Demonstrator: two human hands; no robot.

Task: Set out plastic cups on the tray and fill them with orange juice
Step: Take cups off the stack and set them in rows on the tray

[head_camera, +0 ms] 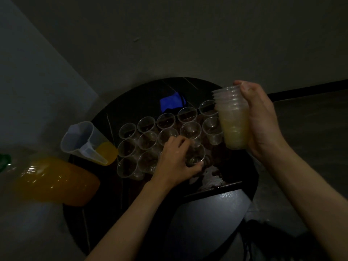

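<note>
Left hand (176, 159) grips a clear plastic cup (196, 154) on the dark tray (216, 186) at frame centre, apparently extending the near row, while right hand (263, 121) clasps the nested stack of translucent cups (233, 119) at right as supply.

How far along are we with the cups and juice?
Done: two rows of empty cups stand on the tray, plus a partial third. In hand: the left hand grips another cup on the tray; the right hand holds the spare stack. Left: finishing the row, then pouring; the jug stands untouched.
</note>
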